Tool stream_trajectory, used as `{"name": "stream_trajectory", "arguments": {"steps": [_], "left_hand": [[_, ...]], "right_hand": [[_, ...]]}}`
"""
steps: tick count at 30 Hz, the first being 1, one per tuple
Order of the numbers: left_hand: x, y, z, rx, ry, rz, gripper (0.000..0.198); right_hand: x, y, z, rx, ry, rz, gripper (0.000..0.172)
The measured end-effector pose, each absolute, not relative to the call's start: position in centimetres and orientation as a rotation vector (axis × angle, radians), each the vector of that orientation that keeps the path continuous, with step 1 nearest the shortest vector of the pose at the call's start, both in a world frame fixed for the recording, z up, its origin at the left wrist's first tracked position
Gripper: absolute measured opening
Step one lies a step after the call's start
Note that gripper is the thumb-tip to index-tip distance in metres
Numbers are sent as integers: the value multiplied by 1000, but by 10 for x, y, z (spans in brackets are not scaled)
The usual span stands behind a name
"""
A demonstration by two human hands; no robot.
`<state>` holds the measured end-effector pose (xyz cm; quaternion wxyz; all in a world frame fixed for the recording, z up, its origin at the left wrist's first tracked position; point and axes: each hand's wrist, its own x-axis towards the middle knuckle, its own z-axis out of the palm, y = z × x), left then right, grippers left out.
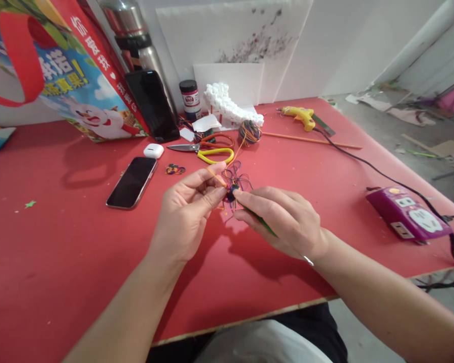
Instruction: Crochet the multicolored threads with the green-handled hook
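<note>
Slanting, the green tool [265,227] runs from yarn [233,191] toward near right

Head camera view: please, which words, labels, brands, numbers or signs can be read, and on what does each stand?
"诺": blue front of the bag.
"真果!": same front, below.
Bag's red side: a white heart; slanted characters too unclear to read surely.
Jar label: too blurred.
Purple box: markings unreadable.

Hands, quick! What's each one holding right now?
Left hand: closed, pinching colorful yarn.
Right hand: closed, holding a green tool.
</note>
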<state>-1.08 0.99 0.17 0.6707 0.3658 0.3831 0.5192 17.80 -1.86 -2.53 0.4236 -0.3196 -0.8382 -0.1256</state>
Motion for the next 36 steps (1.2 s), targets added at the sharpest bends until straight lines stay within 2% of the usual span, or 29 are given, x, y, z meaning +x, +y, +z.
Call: {"name": "stream_trajectory", "arguments": {"steps": [4,7,11,15,21,26,36], "left_hand": [[-11,11,3,868,876,1156,37],[-10,9,4,795,858,1112,35],[-7,6,7,567,809,937,29],[-4,4,8,509,805,953,29],[-1,-1,-3,893,919,1254,26],[-4,-4,0,1212,1043,1268,30],[-9,-2,2,1552,1087,1301,33]], "right_hand": [[179,-19,-24,-828,-2071,-226,18],[179,-18,-25,-833,-2061,-217,18],[175,-15,-30,-742,-2081,-340,25],[168,-15,-34,-717,-2065,-446,29],[159,-21,-36,-905,-2013,-473,25],[158,-24,-33,-930,-1996,-378,16],[163,-30,-24,-975,-1969,-195,15]]}}
